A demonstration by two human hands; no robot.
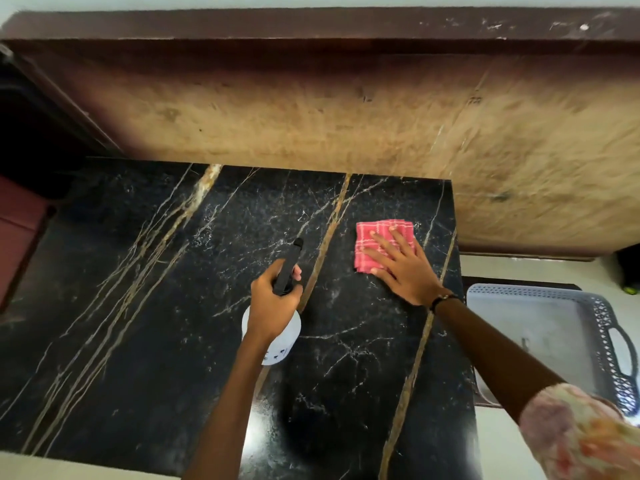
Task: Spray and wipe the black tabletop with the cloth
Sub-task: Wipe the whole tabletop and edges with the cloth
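Curled round the black pump head of a white spray bottle, the left hand holds it upright above the black tabletop, nozzle aimed away from the person; whether the bottle's base touches the stone cannot be told. Beneath that grip spreads dark polished marble shot with white veins and long tan streaks running diagonally from the near edge toward the far one. Left of the grip the slab darkens, and beyond its left edge sits something maroon, blurred. Past the far edge of the slab, beyond both hands, rises a worn brown wooden panel with a darker band along its top.

Right of the bottle grip, and a little farther from the person, a pink checked cloth lies folded flat on the stone near the slab's right edge. On it rests the right hand, fingers straight and spread, palm down, pressing the cloth's near right part and overhanging onto the bare marble. A dark bracelet circles that wrist, and a floral sleeve covers the upper arm.

Right of that hand, off the slab and lower down, stands a grey plastic basket with latticed walls and a handle slot, on pale floor.
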